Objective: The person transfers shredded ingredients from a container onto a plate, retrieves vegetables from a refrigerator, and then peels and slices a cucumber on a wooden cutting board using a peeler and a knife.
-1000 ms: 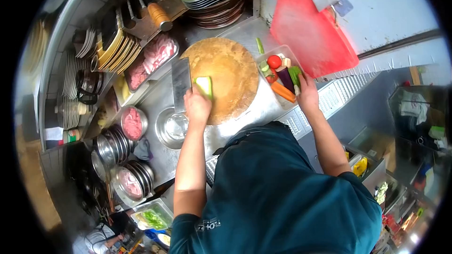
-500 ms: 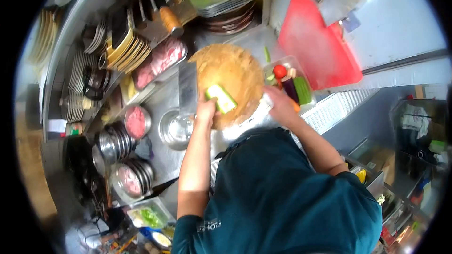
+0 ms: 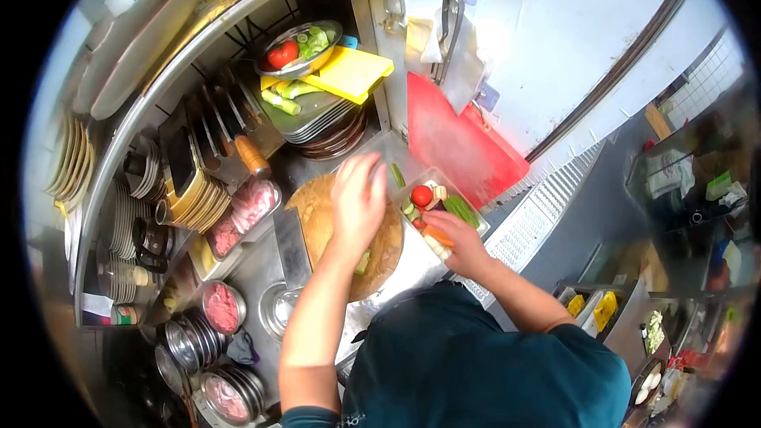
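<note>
My left hand (image 3: pixel 359 204) is raised over the round wooden chopping board (image 3: pixel 321 202), fingers stretched out, with nothing seen in it. Partly hidden by that forearm, a pale green vegetable piece (image 3: pixel 363 262) lies on the board. A cleaver's broad blade (image 3: pixel 292 250) rests along the board's left edge. My right hand (image 3: pixel 464 247) reaches into a clear plastic tub (image 3: pixel 481 220), fingers extended over the vegetables beside a carrot (image 3: pixel 438 235). Also in the tub are a tomato (image 3: pixel 422 196) and green pods (image 3: pixel 460 209). The fingers hide part of the contents.
A red chopping board (image 3: pixel 460 143) leans against the wall behind the tub. Left of the board stand a tray of sliced meat (image 3: pixel 252 206), a metal bowl (image 3: pixel 277 307) and a bowl of minced meat (image 3: pixel 223 307). Stacked plates (image 3: pixel 325 131) sit at the back.
My left hand has let go of the green vegetable piece and lifted up and away over the board. My right hand has moved from the board's right edge into the tub. The view has shifted.
</note>
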{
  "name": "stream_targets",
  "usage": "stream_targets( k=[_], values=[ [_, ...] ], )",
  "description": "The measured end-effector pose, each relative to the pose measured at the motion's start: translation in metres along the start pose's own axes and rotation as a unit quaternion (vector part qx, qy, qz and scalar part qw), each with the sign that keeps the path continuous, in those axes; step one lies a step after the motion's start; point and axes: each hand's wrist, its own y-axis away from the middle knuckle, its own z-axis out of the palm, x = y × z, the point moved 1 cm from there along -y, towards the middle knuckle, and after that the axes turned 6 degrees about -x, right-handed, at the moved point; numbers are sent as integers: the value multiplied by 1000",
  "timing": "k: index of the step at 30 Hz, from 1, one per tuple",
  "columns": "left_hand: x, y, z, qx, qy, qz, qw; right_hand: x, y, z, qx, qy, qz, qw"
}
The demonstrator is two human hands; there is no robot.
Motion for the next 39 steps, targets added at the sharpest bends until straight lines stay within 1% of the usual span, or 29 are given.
stream_targets(
  k=[1,5,7,10,13,15,17,18,19,21,23,25,27,30,31,33,34,35,37,39],
  values=[
    [16,-27,4,-10,30,27,999,-4,6,-1,3,-5,-2,1000],
    [58,-119,36,21,60,110,992,-8,36,2,35,-11,6,999],
    [64,-155,57,46,75,88,992,-7,50,0,57,3,17,998],
    [65,-184,76,31,101,31,994,-4,74,-7,80,-2,60,995],
    [63,-184,78,-21,128,-41,991,5,95,-19,99,1,98,990],
    [63,-173,73,-29,172,-48,983,6,106,-28,115,15,128,985],
    [64,-163,67,-39,198,-68,977,9,113,-35,133,30,125,983],
    [67,-160,60,-49,206,-58,976,8,114,-40,138,39,123,982],
    [71,-157,51,-62,182,-63,979,8,113,-43,142,48,121,981],
    [85,-158,32,-70,132,-75,986,5,107,-48,142,53,107,983],
    [89,-163,21,-64,135,-52,987,-2,95,-50,132,67,96,984],
    [96,-168,13,-49,173,-55,982,-6,75,-49,122,92,34,988],
    [96,-167,6,-19,183,-34,982,-16,53,-47,113,97,-27,989],
    [104,-135,-15,18,152,-9,988,-37,24,-53,134,148,-129,971],
    [106,-114,-27,-19,119,-22,992,-43,16,-54,154,173,-150,961],
    [88,-69,-36,-56,45,45,996,-55,2,-56,199,219,-189,936],
    [77,-44,-38,-110,-2,45,993,-59,-5,-53,190,222,-195,936],
    [67,-17,-39,-164,-47,45,984,-63,-12,-50,132,225,-171,950],
    [52,32,-39,-253,-37,-35,966,-69,-25,-40,10,233,-127,964],
    [34,74,-32,-307,-48,-86,947,-65,-32,-18,-102,263,-148,948]
  ],
)
